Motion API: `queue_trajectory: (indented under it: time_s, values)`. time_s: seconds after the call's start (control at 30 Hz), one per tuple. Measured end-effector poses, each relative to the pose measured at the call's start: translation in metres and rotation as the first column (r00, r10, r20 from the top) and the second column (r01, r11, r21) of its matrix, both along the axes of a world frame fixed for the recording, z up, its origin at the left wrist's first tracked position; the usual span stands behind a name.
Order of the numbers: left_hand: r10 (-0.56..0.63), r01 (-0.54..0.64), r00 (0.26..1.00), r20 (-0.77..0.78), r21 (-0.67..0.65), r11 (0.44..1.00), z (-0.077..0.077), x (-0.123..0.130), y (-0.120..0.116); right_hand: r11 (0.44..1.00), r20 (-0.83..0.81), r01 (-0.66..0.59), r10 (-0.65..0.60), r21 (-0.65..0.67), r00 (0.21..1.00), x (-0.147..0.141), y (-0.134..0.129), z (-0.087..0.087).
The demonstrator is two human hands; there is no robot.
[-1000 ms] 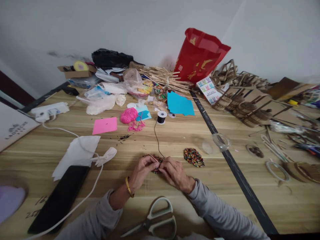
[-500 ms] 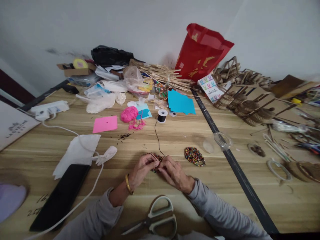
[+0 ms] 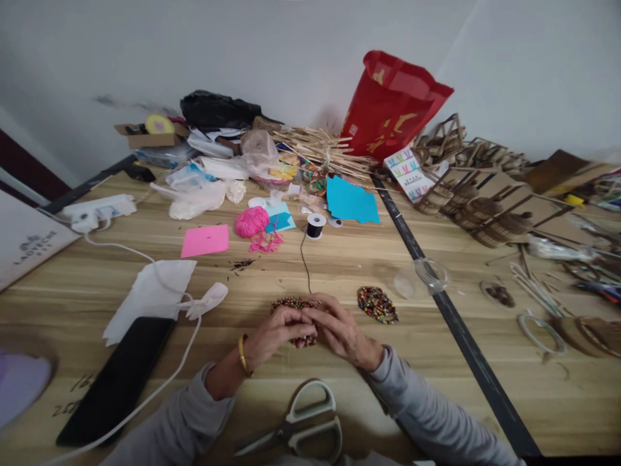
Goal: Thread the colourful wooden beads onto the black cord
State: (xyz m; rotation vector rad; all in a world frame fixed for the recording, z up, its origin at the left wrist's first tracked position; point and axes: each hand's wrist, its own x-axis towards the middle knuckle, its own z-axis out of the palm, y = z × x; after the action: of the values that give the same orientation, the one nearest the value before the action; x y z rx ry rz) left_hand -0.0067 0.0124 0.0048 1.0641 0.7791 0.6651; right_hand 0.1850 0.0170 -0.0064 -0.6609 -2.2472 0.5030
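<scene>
My left hand (image 3: 275, 334), with a gold bracelet at its wrist, has its fingers bent over a coil of multicoloured beads (image 3: 294, 302) near the middle of the table. Opposite it, my right hand (image 3: 342, 329) meets the left fingertips; its fingers are closed too. What the fingertips pinch is too small to make out. A black cord (image 3: 305, 262) runs from a spool (image 3: 315, 226) down to the hands. To the right of my right hand lies a second bunch of beads (image 3: 377, 305).
Scissors (image 3: 310, 421) lie close in front of me. A black phone-like slab (image 3: 119, 382) and white cable are at left. Pink yarn (image 3: 252, 222), pink card (image 3: 205, 241) and blue sheets (image 3: 352, 199) lie beyond the hands. Woven baskets (image 3: 490, 217) stand at right.
Both hands have shifted slightly and their fingers have moved, uncovering more of the bead coil. The cord loop seen above my left fingers no longer shows.
</scene>
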Motion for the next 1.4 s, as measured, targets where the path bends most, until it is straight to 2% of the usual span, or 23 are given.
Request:
queue_trajectory:
  time_s: [0.1, 0.27, 0.43, 0.6, 0.8, 1.03, 1.13, 1.2, 1.23, 1.3, 1.4]
  values:
    - [-0.043, 0.043, 0.999, -0.024, -0.018, 0.999, -0.003, 0.0, 0.0, 0.999, 0.015, -0.035, 0.035, 0.012, 0.999, -0.001, 0.0, -0.004]
    - [-0.034, 0.037, 0.999, 0.034, -0.086, 0.996, -0.006, 0.001, -0.001, 0.999, -0.08, 0.026, -0.025, 0.021, 0.997, 0.003, 0.003, -0.001]
    - [-0.059, 0.061, 0.997, 0.046, -0.047, 0.997, -0.003, -0.001, 0.0, 0.997, -0.118, 0.059, -0.065, -0.051, 0.991, 0.01, 0.007, 0.005]
    - [-0.087, 0.086, 0.995, 0.043, 0.021, 0.996, 0.001, -0.002, 0.002, 0.991, -0.104, 0.119, -0.125, -0.062, 0.987, 0.012, 0.009, 0.003]
    - [-0.057, 0.058, 0.998, 0.021, -0.042, 0.997, -0.002, -0.001, 0.003, 0.988, -0.109, 0.139, -0.146, -0.074, 0.983, 0.011, 0.01, -0.001]
    - [-0.04, 0.04, 0.999, -0.002, -0.008, 0.999, -0.004, -0.002, 0.004, 0.98, -0.123, 0.141, -0.159, -0.144, 0.98, 0.009, 0.009, -0.001]
    - [-0.04, 0.041, 0.999, -0.018, 0.035, 0.999, -0.002, -0.003, 0.003, 0.968, -0.144, 0.077, -0.113, -0.239, 0.983, 0.008, 0.009, 0.004]
    - [-0.045, 0.045, 0.999, -0.013, 0.044, 0.998, -0.001, -0.004, 0.003, 0.934, -0.192, -0.016, -0.056, -0.357, 0.98, 0.009, 0.009, 0.008]
    - [-0.042, 0.042, 0.999, -0.007, 0.045, 0.998, -0.002, -0.004, 0.003, 0.9, -0.229, -0.071, -0.033, -0.43, 0.973, 0.009, 0.01, 0.01]
    - [-0.037, 0.037, 0.999, 0.001, 0.054, 0.998, -0.004, -0.005, 0.004, 0.791, -0.331, -0.186, -0.021, -0.583, 0.944, 0.009, 0.01, 0.012]
    - [-0.045, 0.044, 0.999, 0.011, 0.077, 0.996, -0.006, -0.005, 0.005, 0.583, -0.532, -0.383, -0.102, -0.717, 0.84, 0.004, 0.009, 0.01]
